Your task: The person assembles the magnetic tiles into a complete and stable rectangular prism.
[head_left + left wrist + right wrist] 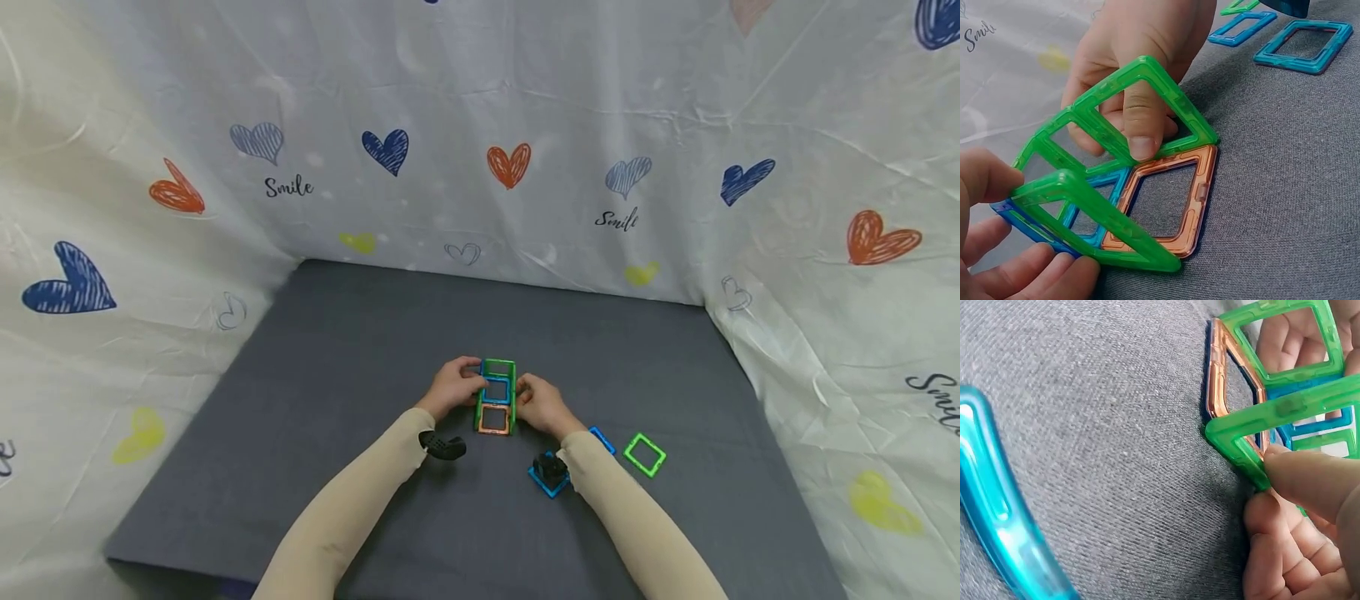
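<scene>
Magnetic tiles with hollow frames are joined into a small open box shape between the hands. An orange square tile lies flat at its near end, and a flat blue tile adjoins it. Green square tiles stand up along both sides. My left hand holds the far left corner, its thumb on a green tile and its fingers along a blue tile. My right hand pinches the right-hand green tile, thumb inside the frame and fingers outside.
To the right on the grey cloth-covered table lie a loose green square tile, a blue tile and another blue tile, partly behind the right wrist camera. A white curtain printed with hearts surrounds the table.
</scene>
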